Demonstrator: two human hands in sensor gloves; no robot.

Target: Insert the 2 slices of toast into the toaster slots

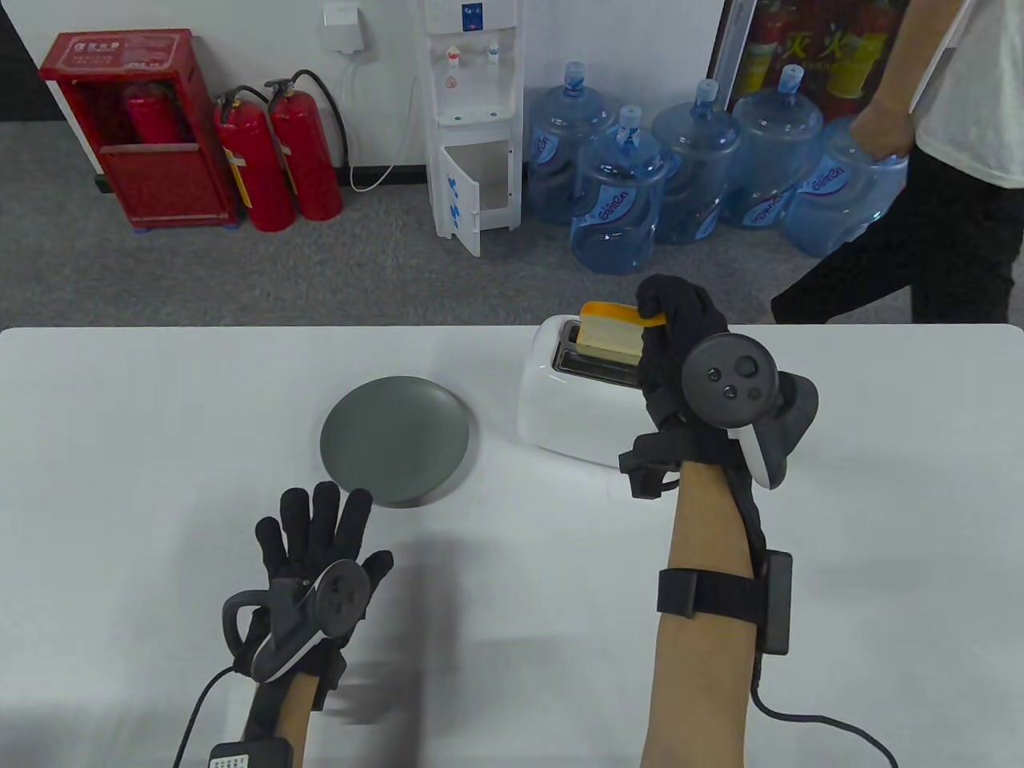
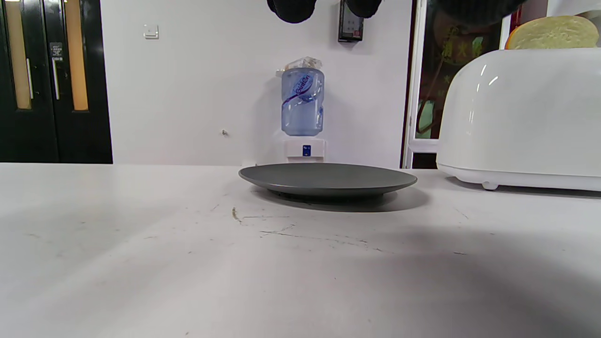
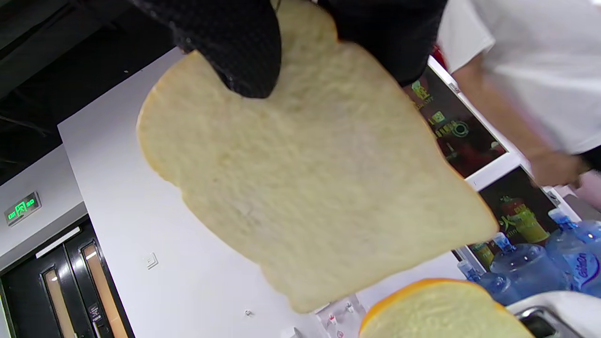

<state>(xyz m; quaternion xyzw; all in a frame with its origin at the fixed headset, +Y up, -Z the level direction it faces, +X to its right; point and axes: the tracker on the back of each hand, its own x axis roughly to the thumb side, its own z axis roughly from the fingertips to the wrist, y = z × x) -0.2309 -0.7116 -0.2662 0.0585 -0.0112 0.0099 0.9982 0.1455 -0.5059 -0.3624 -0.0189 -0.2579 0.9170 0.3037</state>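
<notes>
A white toaster (image 1: 560, 404) stands right of the table's middle, its slots (image 1: 592, 364) on top. My right hand (image 1: 654, 310) pinches a pale slice of toast (image 1: 612, 334) by its upper edge, upright over the slots. In the right wrist view this held slice (image 3: 319, 188) hangs from my fingers (image 3: 235, 51), and a second slice (image 3: 441, 310) with an orange crust sticks up below it beside a slot (image 3: 540, 320). My left hand (image 1: 316, 524) lies open and flat on the table, holding nothing. The left wrist view shows toast (image 2: 554, 33) above the toaster (image 2: 521, 117).
An empty grey plate (image 1: 396, 440) sits left of the toaster, just beyond my left fingertips. A person (image 1: 944, 160) carrying a water bottle walks behind the table's far right edge. Water bottles (image 1: 616, 200), a dispenser (image 1: 472, 120) and fire extinguishers (image 1: 280, 160) stand on the floor.
</notes>
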